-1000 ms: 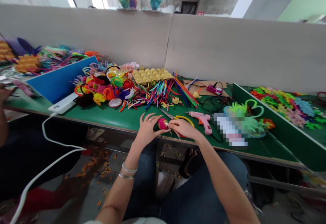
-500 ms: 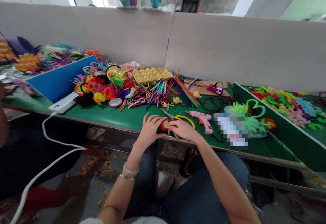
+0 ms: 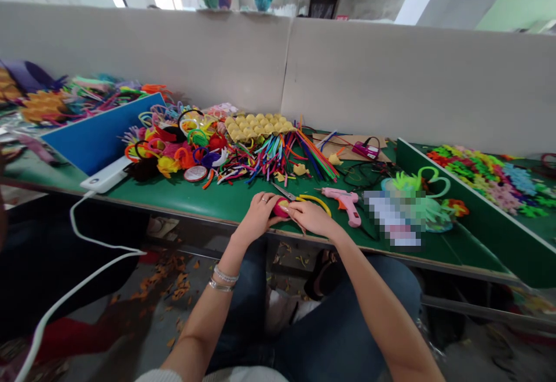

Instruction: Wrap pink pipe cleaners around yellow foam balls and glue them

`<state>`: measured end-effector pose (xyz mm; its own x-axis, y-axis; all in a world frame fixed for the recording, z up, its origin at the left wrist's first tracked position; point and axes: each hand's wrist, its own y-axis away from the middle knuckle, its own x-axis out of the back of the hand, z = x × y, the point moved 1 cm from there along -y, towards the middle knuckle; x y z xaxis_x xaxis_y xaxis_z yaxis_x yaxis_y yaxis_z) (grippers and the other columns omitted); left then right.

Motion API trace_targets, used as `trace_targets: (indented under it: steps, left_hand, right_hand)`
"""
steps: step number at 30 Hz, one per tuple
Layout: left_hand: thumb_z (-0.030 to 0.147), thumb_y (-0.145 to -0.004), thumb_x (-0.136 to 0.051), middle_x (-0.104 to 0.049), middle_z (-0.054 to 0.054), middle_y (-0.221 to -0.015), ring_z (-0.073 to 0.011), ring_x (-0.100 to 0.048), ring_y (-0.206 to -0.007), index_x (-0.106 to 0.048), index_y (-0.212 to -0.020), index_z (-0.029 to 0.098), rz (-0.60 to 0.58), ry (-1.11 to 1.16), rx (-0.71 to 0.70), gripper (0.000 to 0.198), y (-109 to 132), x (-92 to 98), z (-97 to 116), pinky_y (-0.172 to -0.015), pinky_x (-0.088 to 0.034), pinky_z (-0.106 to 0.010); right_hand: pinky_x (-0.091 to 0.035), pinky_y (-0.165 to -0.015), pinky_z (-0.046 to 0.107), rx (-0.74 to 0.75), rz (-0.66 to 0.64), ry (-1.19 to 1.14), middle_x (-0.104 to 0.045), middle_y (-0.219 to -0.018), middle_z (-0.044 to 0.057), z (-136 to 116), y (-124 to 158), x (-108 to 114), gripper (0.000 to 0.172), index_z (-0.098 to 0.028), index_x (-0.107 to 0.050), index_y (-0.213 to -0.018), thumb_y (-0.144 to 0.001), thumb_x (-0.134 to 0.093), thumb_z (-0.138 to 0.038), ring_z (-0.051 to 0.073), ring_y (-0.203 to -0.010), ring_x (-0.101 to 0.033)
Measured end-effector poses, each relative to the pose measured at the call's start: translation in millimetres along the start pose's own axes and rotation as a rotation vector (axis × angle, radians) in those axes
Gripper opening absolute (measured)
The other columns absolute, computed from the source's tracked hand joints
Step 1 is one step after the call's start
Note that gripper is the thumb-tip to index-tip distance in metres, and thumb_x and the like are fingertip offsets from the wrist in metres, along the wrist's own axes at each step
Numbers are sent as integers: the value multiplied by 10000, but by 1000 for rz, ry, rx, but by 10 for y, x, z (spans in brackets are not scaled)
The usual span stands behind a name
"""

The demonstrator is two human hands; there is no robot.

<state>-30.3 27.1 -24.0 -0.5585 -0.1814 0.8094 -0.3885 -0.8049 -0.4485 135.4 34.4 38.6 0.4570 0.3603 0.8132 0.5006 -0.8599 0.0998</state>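
Green table point(image 3: 195, 196) under pipe cleaners point(image 3: 278, 159), scissors point(image 3: 299, 197)

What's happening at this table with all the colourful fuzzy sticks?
A person sits at the green table, holding a small pink fuzzy piece near the front edge. The left hand cups it and the right hand pinches it. Yellow-handled scissors and a pink glue gun lie just behind, untouched. The heap of pipe cleaners sits farther back.

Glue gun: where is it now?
Head view: the pink glue gun lies on the green table, just right of the right hand and yellow-handled scissors.
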Motion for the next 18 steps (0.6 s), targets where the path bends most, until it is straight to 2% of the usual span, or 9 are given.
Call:
trace_targets:
  steps: [4,7,9,13,15,18]
  left_hand:
    - [365,-836,-515,-590,-105,-1116,-241,-481,-1116,-414,-1253,158,6,-15,-16,476,6,-53,33,-1073,-252,-489]
    - [330,-838,-512,-580,-124,-1151,-249,-486,-1117,-386,-1268,144,47,-39,33,485,19,-88,31,-1071,-253,-505]
    - [312,-833,-521,-574,-123,-1168,-248,-485,-1121,-385,-1265,149,73,-27,65,481,20,-95,20,-1071,-257,-502]
    - [311,-823,-542,-588,-114,-1145,-240,-492,-1124,-426,-1231,162,113,97,124,450,6,-79,-7,-1075,-265,-482]
    - [330,-815,-555,-591,-109,-1148,-238,-493,-1137,-454,-1207,177,135,220,167,433,-3,-71,-18,-1070,-278,-472]
    - [364,-808,-563,-581,-114,-1187,-231,-502,-1153,-476,-1196,181,159,507,270,438,-30,-88,-31,-1032,-347,-426]
  right_hand:
    - [-322,-550,223,14,-25,-87,-517,-504,-27,75,-4,-13,360,-183,-505,-602,-873,-388,-388,96,-501,-467]
    - [-364,-536,221,41,-76,-248,-527,-498,-29,116,35,39,413,-175,-537,-656,-875,-363,-480,93,-465,-477]
    - [-389,-535,225,73,-136,-351,-550,-525,-17,116,93,122,433,-168,-565,-712,-869,-360,-516,104,-497,-508]
    - [-443,-578,248,144,-222,-491,-645,-725,32,118,271,379,476,-174,-618,-888,-841,-367,-575,121,-593,-558]
    - [-453,-568,276,182,-100,-565,-641,-718,49,171,359,538,562,-167,-617,-949,-819,-323,-628,139,-574,-560]
    - [-434,-530,290,73,313,-599,-596,-648,44,352,446,754,622,-173,-605,-924,-832,-202,-636,148,-527,-538]
